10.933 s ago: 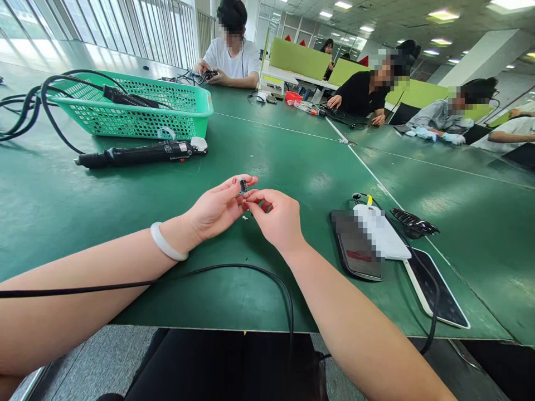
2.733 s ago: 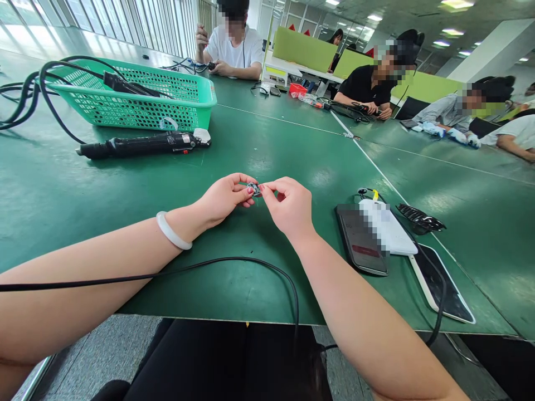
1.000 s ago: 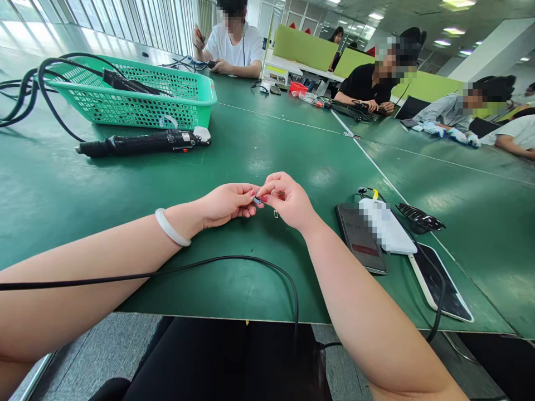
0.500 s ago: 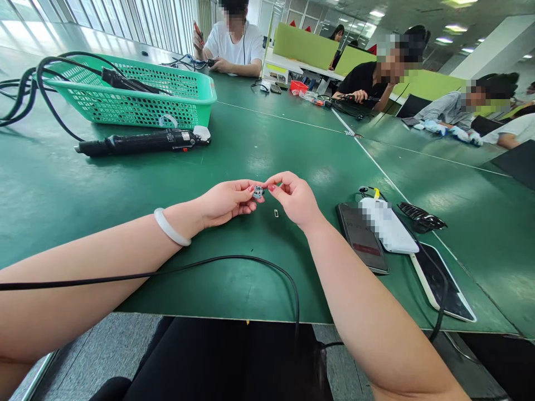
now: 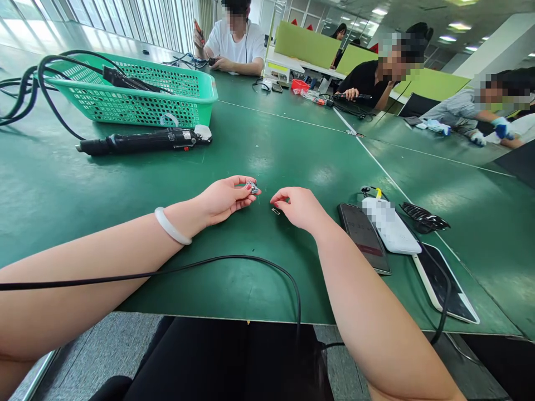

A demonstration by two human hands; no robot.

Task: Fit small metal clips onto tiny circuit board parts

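Note:
Between the thumb and fingers of my left hand (image 5: 228,199) is a small silvery metal part (image 5: 252,187) with an uneven, cut-out shape; its exact kind is too small to make out. My right hand (image 5: 298,206) is just to the right, low over the table. Its thumb and forefinger are pinched together at a tiny rectangular metal frame (image 5: 276,211), which lies tilted at the thumb's tip. Whether that frame is off the tabletop I cannot tell. A pale bangle (image 5: 171,226) circles my left wrist.
A black electric screwdriver (image 5: 142,141) lies before a green basket (image 5: 137,114) with cables. On the right are a dark phone (image 5: 363,236), a white power bank (image 5: 390,225) and a white-edged phone (image 5: 449,287). A black cable (image 5: 234,257) crosses near the edge. Several people sit beyond.
My right hand has come away from the metal part and down to the tiny frame, which has turned. My left hand has shifted slightly left, still holding its part.

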